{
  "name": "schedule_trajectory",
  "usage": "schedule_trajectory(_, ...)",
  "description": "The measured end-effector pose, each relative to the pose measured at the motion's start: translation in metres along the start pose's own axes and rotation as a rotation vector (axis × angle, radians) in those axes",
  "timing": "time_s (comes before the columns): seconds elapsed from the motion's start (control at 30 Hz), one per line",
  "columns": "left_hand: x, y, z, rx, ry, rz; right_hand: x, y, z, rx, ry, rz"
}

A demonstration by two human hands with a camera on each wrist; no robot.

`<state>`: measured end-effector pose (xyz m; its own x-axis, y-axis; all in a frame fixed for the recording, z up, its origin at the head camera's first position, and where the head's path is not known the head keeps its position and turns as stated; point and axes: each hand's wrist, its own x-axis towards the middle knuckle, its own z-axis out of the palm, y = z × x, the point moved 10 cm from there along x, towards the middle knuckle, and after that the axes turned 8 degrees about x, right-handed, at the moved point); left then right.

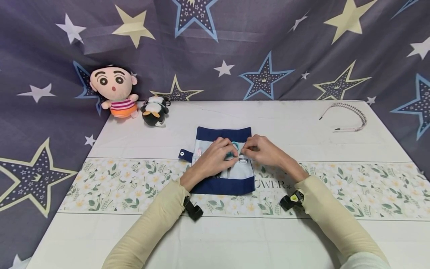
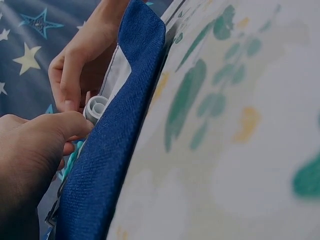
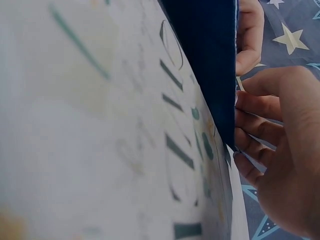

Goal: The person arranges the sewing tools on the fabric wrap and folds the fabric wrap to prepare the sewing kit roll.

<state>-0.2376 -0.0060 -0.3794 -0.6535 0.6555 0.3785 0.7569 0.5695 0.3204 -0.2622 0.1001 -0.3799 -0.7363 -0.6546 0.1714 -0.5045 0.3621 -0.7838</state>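
A navy and pale-blue fabric roll-up pouch [image 1: 223,186] lies spread open in front of me. My left hand [image 1: 218,157] reaches over its middle, thumb and index finger drawn together. Facing it, my right hand [image 1: 260,149] pinches at the pouch's right side, its fingertips close to the left ones. I cannot tell what small thing the fingertips pinch. A small white roll [image 2: 95,108] sits right by the left thumb. Teal scissor-like handles [image 1: 235,145] show behind the left fingers. In the right wrist view the pouch's navy flap [image 3: 210,55] hides part of the fingers.
A snap tab [image 1: 186,154] sticks out from the pouch's left side. Beneath lies a flower-printed runner [image 1: 117,183] on the white table [image 1: 235,239]. A doll [image 1: 115,89] and penguin plush [image 1: 154,112] sit at back left, a headband [image 1: 359,116] at back right.
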Motion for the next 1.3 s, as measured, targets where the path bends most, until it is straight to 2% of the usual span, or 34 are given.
schedule_trajectory(0.3,-0.005,-0.004,-0.005,-0.021,-0.002,-0.044,-0.001,0.003,-0.004,0.006,0.035,0.013)
schedule_trajectory(0.43,-0.015,-0.009,-0.016,-0.042,0.010,-0.086,-0.002,0.006,-0.011,0.021,0.078,0.012)
schedule_trajectory(0.57,-0.032,-0.015,-0.029,-0.069,0.039,-0.145,-0.003,0.008,-0.022,0.037,0.141,0.030)
schedule_trajectory(0.73,-0.059,-0.022,-0.044,-0.110,0.068,-0.260,-0.004,0.018,-0.037,0.045,0.240,0.064)
schedule_trajectory(0.83,-0.076,-0.027,-0.053,-0.100,0.092,-0.343,-0.005,0.026,-0.045,0.044,0.299,0.089)
schedule_trajectory(0.97,-0.100,-0.035,-0.062,-0.073,0.131,-0.490,-0.005,0.037,-0.053,0.053,0.364,0.138)
schedule_trajectory(1.1,-0.124,-0.043,-0.065,-0.096,0.141,-0.626,-0.006,0.048,-0.056,0.052,0.384,0.180)
schedule_trajectory(1.2,-0.138,-0.045,-0.067,-0.088,0.142,-0.681,-0.005,0.054,-0.057,0.040,0.386,0.195)
schedule_trajectory(1.3,-0.149,-0.043,-0.069,-0.043,0.136,-0.695,-0.004,0.058,-0.058,0.032,0.385,0.213)
